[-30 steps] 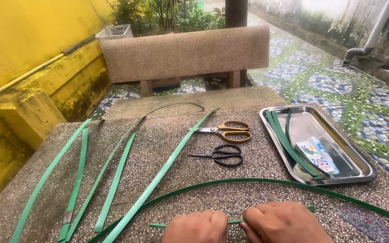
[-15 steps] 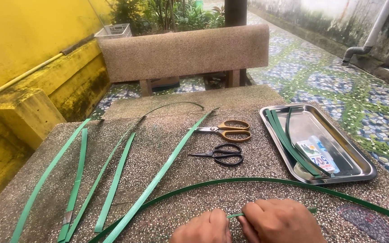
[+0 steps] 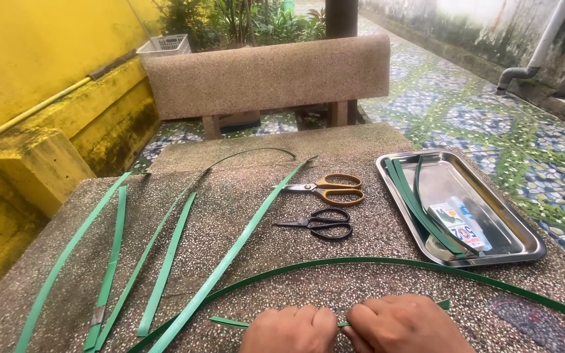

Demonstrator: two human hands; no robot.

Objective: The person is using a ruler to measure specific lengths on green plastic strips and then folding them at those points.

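Observation:
My left hand (image 3: 290, 329) and my right hand (image 3: 405, 326) sit side by side at the near edge of the speckled stone table (image 3: 250, 189). Both pinch a short narrow green leaf strip (image 3: 230, 321) whose ends stick out to the left of the left hand and to the right of the right hand. A long dark green strip (image 3: 361, 263) arcs across the table just beyond my knuckles. Farther out lie orange-handled scissors (image 3: 328, 189) and smaller black scissors (image 3: 318, 224).
Several long green strips (image 3: 165, 261) lie spread over the left half of the table. A steel tray (image 3: 511, 222) at the right holds more strips and a small printed packet. A stone bench back (image 3: 263, 72) stands behind the table; a yellow wall runs along the left.
My hands have stayed at the near edge, shifting slightly together along the short strip. Nothing else on the table has moved.

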